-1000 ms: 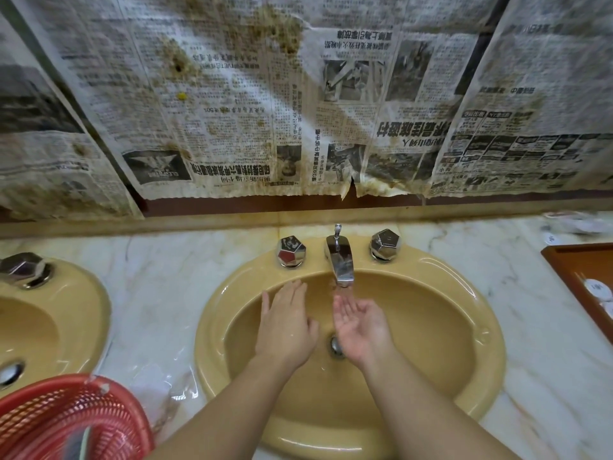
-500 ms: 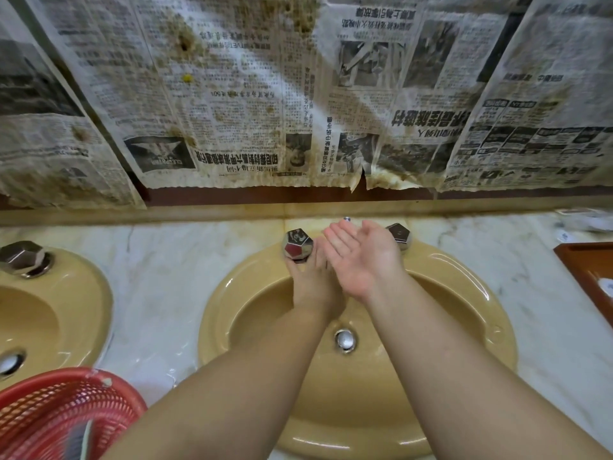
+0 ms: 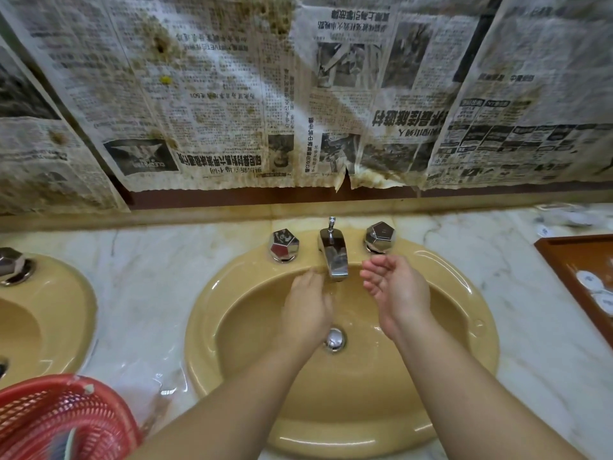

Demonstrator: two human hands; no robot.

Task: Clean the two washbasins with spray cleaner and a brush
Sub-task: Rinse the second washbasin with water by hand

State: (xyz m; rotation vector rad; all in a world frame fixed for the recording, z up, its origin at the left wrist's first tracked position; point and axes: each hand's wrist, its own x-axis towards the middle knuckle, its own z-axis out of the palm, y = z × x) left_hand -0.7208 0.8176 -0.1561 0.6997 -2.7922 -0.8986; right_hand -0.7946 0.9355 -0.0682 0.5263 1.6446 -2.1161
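Lining wall above marble counter [image 3: 159, 270], stained newspaper [image 3: 215, 94]; both hands' grip loose, empty.

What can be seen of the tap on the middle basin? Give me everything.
The tap is a short chrome spout, shiny and mirror-like, with a thin pull rod with a small knob standing upright behind it. It sits at the back rim of the yellow basin, between two faceted chrome knobs, and slopes down toward the bowl. A thin stream of water seems to run from its mouth. The left hand lies just below and beside the spout; the right hand is cupped to its right. Neither plainly touches it.
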